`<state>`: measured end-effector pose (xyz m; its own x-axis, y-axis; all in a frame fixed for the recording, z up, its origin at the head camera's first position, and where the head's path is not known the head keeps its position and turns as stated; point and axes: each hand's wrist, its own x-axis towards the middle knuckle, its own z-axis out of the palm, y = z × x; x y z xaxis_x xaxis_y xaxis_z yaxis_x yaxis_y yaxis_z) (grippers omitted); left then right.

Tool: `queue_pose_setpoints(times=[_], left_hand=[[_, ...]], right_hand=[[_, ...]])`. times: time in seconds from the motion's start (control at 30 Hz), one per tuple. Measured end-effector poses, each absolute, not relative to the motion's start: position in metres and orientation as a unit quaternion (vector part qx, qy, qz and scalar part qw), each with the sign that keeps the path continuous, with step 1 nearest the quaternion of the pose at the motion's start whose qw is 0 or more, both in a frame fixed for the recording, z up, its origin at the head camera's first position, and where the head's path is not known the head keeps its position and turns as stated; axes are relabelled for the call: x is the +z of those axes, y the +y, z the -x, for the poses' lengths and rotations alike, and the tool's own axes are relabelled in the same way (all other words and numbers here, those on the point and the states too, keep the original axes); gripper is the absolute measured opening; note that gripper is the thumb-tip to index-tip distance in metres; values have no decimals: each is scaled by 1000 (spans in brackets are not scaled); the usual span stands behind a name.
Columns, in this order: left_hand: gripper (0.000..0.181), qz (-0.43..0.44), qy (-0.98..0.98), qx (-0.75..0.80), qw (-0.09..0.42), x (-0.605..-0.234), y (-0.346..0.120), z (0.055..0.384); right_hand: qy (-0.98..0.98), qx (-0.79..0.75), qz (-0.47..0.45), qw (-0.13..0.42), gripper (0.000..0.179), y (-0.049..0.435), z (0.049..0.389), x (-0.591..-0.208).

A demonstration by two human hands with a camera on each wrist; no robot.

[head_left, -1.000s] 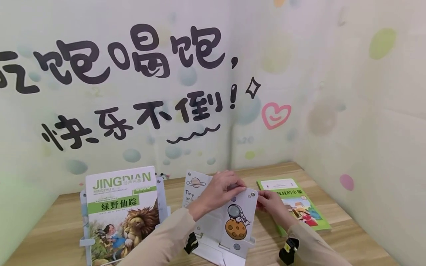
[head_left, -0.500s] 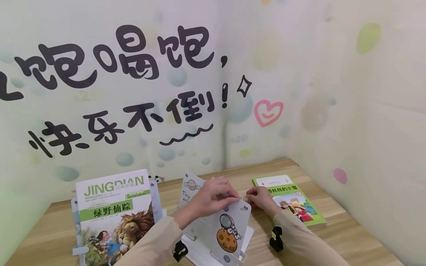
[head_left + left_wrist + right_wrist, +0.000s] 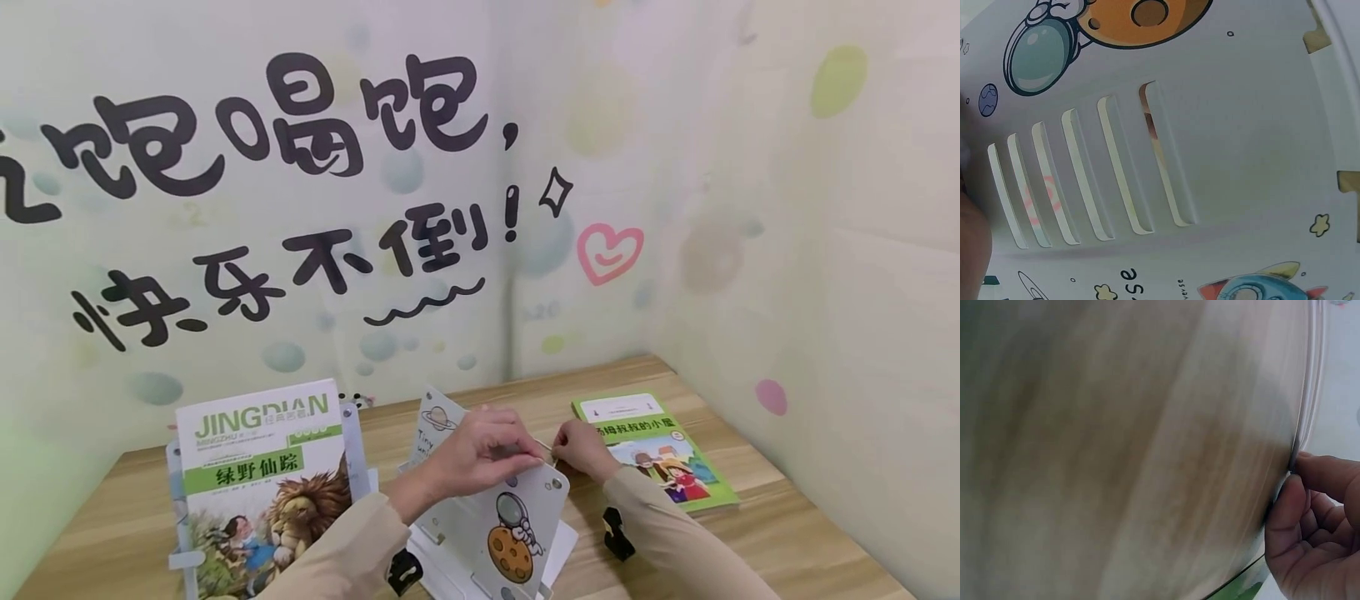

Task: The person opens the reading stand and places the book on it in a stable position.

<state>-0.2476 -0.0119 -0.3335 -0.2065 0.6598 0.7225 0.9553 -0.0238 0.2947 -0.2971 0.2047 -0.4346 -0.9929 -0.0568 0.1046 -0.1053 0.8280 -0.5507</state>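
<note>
Pinching the top edge of the white bookstand (image 3: 513, 521) between thumb and fingers, the left hand (image 3: 480, 454) reaches over its astronaut-printed front. The right hand (image 3: 585, 450) pinches a thin edge at the bookstand's side with thumb and forefinger; which part cannot be told. The bookstand rests on the wooden table (image 3: 780, 533), its front cut with slots (image 3: 1124, 165). To the left, a second stand (image 3: 356, 454) holds a lion-covered book (image 3: 262, 483) leaning upright; right, a green book (image 3: 678, 467) lies flat.
</note>
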Motion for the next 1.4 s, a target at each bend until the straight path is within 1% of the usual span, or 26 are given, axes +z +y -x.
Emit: queue_pose_setpoints(times=[0.13,0.33,0.6,0.87,1.07,1.23,1.4], left_hand=[[4,605,-670,-391,177,-334,-12,246],[4,610,-669,-391,165,-332,-13,243],[4,618,-675,-356,188,-328,-13,242],[4,628,-669,-346,193,-327,-19,245],[4,637,-660,-351,189,-325,-24,247],[6,643,-645,-372,179,-324,-32,251],[6,639,-640,-390,173,-326,-41,253]], right_hand=[[-964,256,-59,34,7,205,295,-433],[-953,297,-58,16,4,212,289,-430],[-933,356,-42,23,5,225,277,-425],[-873,483,48,-44,7,236,265,-422],[-835,544,63,-54,14,249,258,-426],[-808,578,80,-74,17,259,252,-428],[-795,593,90,-91,20,262,237,-423]])
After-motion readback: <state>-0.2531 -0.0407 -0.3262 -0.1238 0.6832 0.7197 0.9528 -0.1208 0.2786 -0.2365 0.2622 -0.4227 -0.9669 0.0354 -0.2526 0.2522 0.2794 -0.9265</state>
